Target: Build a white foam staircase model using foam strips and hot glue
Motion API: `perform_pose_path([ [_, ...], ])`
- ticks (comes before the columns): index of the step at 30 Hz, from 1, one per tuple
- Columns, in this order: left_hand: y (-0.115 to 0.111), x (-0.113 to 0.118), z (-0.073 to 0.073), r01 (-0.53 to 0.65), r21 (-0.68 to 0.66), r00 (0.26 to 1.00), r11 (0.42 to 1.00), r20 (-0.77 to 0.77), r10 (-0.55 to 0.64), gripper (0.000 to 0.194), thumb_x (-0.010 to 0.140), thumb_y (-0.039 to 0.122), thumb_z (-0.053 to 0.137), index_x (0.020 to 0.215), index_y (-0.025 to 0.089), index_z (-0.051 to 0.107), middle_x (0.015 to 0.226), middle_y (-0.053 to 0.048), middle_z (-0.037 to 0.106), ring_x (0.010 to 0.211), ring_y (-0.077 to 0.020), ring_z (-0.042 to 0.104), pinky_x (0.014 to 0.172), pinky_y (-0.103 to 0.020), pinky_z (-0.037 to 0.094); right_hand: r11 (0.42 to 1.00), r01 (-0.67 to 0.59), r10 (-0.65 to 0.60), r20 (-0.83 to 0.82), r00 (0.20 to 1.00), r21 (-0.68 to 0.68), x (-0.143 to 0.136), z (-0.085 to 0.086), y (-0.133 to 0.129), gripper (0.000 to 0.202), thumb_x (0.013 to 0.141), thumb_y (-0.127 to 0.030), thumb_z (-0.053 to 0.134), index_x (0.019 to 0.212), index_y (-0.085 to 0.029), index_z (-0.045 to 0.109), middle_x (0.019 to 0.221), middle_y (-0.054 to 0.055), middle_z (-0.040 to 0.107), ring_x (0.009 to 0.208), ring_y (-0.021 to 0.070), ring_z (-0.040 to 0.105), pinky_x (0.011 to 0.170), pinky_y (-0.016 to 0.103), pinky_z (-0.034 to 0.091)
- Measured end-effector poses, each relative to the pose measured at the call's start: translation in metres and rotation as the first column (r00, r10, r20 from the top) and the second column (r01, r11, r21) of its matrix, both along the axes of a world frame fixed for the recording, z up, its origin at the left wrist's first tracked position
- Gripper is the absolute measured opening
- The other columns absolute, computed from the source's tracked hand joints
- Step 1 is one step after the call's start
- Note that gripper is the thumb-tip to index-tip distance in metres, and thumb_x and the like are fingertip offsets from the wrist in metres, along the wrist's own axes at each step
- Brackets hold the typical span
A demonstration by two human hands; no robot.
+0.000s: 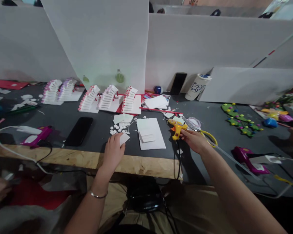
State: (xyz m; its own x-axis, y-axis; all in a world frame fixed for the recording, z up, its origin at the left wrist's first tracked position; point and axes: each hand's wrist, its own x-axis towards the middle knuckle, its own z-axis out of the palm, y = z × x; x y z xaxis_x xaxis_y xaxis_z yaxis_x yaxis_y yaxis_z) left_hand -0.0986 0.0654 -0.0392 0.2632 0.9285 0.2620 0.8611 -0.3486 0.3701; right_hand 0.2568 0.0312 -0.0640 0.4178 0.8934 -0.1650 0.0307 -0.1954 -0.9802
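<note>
My left hand (114, 150) is at the front edge of the table, its fingers closed on a small white card piece (124, 138). Small white round pieces (114, 130) lie just beyond those fingers. My right hand (194, 140) grips a yellow glue gun (177, 128), whose black cord hangs over the table edge. Between my hands lies a white board (150, 125) with a small stepped stack of white strips (147, 136) on it. Scissors with yellow handles (211, 138) lie beside my right wrist, partly hidden by it.
Several white stepped models with pink and red trim (108, 99) stand along the back. A black phone (79, 131) lies at left; another phone (178, 83) leans near a paper cup (198, 86). Purple power sockets (250, 159) sit on both sides. Other people's hands show at the edges.
</note>
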Motion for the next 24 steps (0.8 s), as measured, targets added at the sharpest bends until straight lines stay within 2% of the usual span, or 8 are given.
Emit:
perform_pose_path([
  [3,0.007,0.003,-0.003,0.054,0.041,0.986,0.998,0.158,-0.060,0.041,0.081,0.011,0.054,0.122,0.017,0.052,0.119,-0.013,0.059,0.113,-0.0264,0.056,0.099,-0.042,0.045,0.995,-0.005,0.018,0.122,0.992,-0.102,0.005,0.005,-0.015,0.020,0.067,-0.041,0.070,0.076,-0.023,0.068,0.073,0.004,0.070,0.068,0.0197,0.063,0.055,0.030,0.048],
  [6,0.016,0.013,-0.005,0.099,0.053,0.958,0.994,0.266,-0.109,0.041,0.080,0.012,0.056,0.120,0.019,0.053,0.119,-0.012,0.059,0.114,-0.0255,0.056,0.099,-0.041,0.046,0.994,-0.001,0.045,0.390,0.920,-0.114,-0.001,0.011,-0.028,0.025,0.068,-0.042,0.069,0.081,-0.021,0.068,0.078,0.005,0.070,0.070,0.0204,0.063,0.061,0.031,0.047],
  [8,0.022,0.022,-0.006,0.129,0.042,0.935,0.991,0.326,-0.136,0.040,0.080,0.013,0.057,0.120,0.019,0.053,0.115,-0.011,0.060,0.112,-0.0247,0.058,0.097,-0.041,0.047,0.996,-0.051,0.085,0.542,0.836,-0.078,-0.014,0.015,-0.032,0.025,0.073,-0.043,0.062,0.085,-0.021,0.068,0.082,0.006,0.071,0.072,0.0204,0.064,0.065,0.032,0.047],
  [13,0.039,0.038,-0.012,0.144,0.003,0.846,0.990,0.519,-0.124,0.043,0.078,0.016,0.060,0.120,0.019,0.053,0.110,-0.009,0.062,0.105,-0.0235,0.060,0.094,-0.041,0.048,0.966,-0.246,0.231,0.713,0.662,-0.084,-0.070,0.020,-0.018,0.027,0.087,-0.041,0.049,0.087,-0.020,0.067,0.081,0.006,0.070,0.072,0.0191,0.064,0.066,0.030,0.046],
  [16,0.049,0.042,-0.019,0.137,-0.023,0.786,0.990,0.612,-0.094,0.041,0.076,0.017,0.062,0.116,0.019,0.057,0.114,-0.010,0.061,0.109,-0.0238,0.059,0.095,-0.040,0.047,0.974,-0.187,0.212,0.811,0.545,-0.130,-0.098,0.021,-0.004,0.029,0.089,-0.044,0.052,0.093,-0.019,0.066,0.088,0.007,0.069,0.075,0.0192,0.064,0.065,0.029,0.045],
  [19,0.057,0.043,-0.025,0.161,-0.067,0.743,0.985,0.665,-0.076,0.036,0.075,0.018,0.063,0.111,0.019,0.060,0.116,-0.009,0.062,0.113,-0.0241,0.057,0.100,-0.041,0.044,0.981,-0.083,0.194,0.872,0.450,-0.175,-0.116,0.020,0.008,0.033,0.084,-0.050,0.061,0.096,-0.020,0.064,0.096,0.009,0.067,0.083,0.0209,0.065,0.061,0.027,0.042],
  [21,0.058,0.043,-0.027,0.185,-0.112,0.709,0.976,0.703,-0.053,0.035,0.076,0.021,0.063,0.111,0.018,0.060,0.117,-0.010,0.063,0.112,-0.0240,0.058,0.100,-0.041,0.044,0.980,-0.047,0.193,0.886,0.423,-0.191,-0.123,0.018,0.012,0.029,0.082,-0.047,0.065,0.094,-0.020,0.063,0.097,0.009,0.066,0.084,0.0208,0.065,0.060,0.026,0.041],
  [24,0.057,0.044,-0.027,0.221,-0.182,0.661,0.958,0.751,-0.010,0.036,0.078,0.025,0.062,0.114,0.018,0.060,0.118,-0.010,0.064,0.112,-0.0239,0.058,0.100,-0.041,0.043,0.979,-0.055,0.199,0.875,0.442,-0.195,-0.127,0.015,0.016,0.021,0.081,-0.040,0.067,0.089,-0.021,0.061,0.095,0.008,0.065,0.084,0.0200,0.064,0.059,0.026,0.040],
])
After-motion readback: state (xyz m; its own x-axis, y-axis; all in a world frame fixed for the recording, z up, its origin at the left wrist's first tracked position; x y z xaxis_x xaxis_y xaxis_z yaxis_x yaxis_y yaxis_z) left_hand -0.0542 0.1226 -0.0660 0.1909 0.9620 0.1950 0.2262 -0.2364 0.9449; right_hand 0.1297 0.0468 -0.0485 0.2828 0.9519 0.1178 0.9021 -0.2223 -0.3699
